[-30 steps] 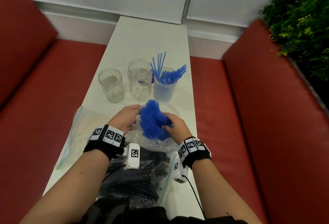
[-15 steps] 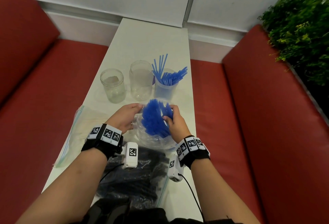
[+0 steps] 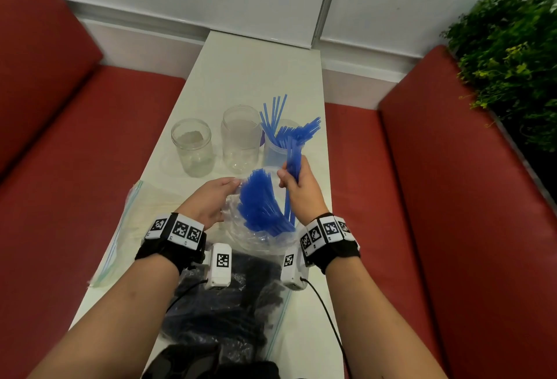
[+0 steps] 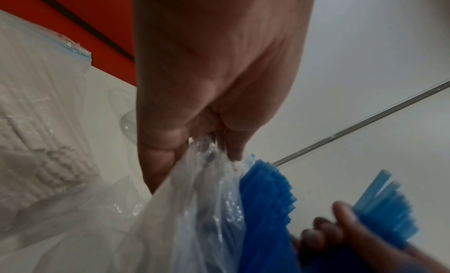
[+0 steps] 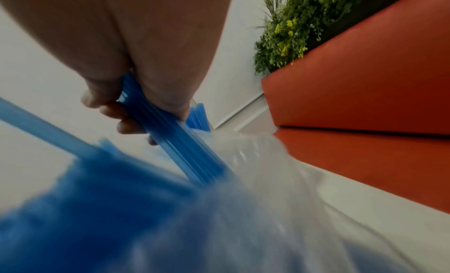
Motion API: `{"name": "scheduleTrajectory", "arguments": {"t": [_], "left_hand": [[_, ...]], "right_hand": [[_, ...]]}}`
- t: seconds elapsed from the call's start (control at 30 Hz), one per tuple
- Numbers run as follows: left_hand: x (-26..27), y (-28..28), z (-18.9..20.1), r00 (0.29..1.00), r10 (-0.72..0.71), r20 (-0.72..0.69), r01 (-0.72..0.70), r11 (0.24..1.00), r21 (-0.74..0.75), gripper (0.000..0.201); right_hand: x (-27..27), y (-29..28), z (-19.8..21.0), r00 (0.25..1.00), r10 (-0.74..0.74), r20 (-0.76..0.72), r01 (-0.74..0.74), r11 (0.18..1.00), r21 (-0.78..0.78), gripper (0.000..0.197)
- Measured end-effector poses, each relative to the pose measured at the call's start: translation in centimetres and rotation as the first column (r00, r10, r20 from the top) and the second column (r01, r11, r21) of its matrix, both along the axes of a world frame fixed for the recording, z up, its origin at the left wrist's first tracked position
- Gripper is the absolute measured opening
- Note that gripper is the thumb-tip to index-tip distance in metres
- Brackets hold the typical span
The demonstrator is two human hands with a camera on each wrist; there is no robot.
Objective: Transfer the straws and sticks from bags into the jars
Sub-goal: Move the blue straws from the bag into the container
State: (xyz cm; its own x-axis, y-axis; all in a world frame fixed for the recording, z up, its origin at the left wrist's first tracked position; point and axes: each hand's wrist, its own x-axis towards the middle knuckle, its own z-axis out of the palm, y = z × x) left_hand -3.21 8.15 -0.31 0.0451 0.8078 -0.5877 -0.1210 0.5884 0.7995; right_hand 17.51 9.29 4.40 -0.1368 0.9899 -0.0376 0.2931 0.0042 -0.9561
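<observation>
The step in hand looks like carrying a fresh handful of blue straws out of the clear bag (image 3: 256,237) and over to the jar that already holds some. The right hand (image 3: 301,190) has its fingers curled round a small bundle of straws (image 3: 294,158), most of it lifted clear of the bag's mouth, with the lower ends trailing down toward it. The left hand (image 3: 211,200) pinches the rim of the bag between thumb and fingers, which the left wrist view shows plainly, and holds the mouth open on the side away from the right hand. The rest of the blue straws (image 3: 259,203) stand fanned out inside the bag, between the two hands. Just beyond the bag stands the blue-filled jar (image 3: 278,152), and beside it, further from the right hand, two empty glass jars (image 3: 241,140) and (image 3: 192,146). A bag of white sticks (image 3: 144,215) lies beside the left hand, and a bag of dark straws (image 3: 223,315) lies on the near side of the clear bag. The next move probably calls for lifting the bundle fully free, turning it upright over the blue-filled jar and letting it drop in without knocking the straws that lean out over the rim.
</observation>
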Motion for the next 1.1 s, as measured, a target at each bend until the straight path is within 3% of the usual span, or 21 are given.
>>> {"name": "scheduleTrajectory", "arguments": {"t": [0.13,0.3,0.4,0.5,0.67,1.1], "left_hand": [[0.0,0.2,0.3,1.000,-0.005,0.007,0.005,1.000,-0.018,0.024],[-0.1,0.7,0.3,1.000,-0.001,0.010,0.001,1.000,-0.023,0.026],[-0.1,1.0,0.2,1.000,0.008,0.011,-0.008,1.000,-0.019,0.027],[-0.3,1.3,0.2,1.000,0.006,0.016,-0.005,1.000,-0.013,0.027],[-0.7,1.7,0.2,1.000,-0.003,0.022,0.003,1.000,-0.018,0.029],[-0.6,3.3,-0.1,0.999,-0.027,0.019,0.027,0.999,-0.025,0.027]], "right_hand": [[0.0,3.7,5.6,0.990,-0.047,-0.130,0.067,0.986,0.151,0.008],[0.3,7.9,13.2,0.955,-0.001,-0.296,0.097,0.946,0.308,0.023],[0.2,9.9,16.2,0.914,0.035,-0.403,0.134,0.914,0.384,0.028],[-0.1,11.8,17.6,0.908,0.026,-0.419,0.183,0.873,0.451,0.029],[-1.5,15.3,15.6,0.910,-0.052,-0.412,0.234,0.884,0.405,0.031],[-2.1,19.0,3.2,0.939,-0.218,-0.264,0.247,0.966,0.081,0.037]]}}
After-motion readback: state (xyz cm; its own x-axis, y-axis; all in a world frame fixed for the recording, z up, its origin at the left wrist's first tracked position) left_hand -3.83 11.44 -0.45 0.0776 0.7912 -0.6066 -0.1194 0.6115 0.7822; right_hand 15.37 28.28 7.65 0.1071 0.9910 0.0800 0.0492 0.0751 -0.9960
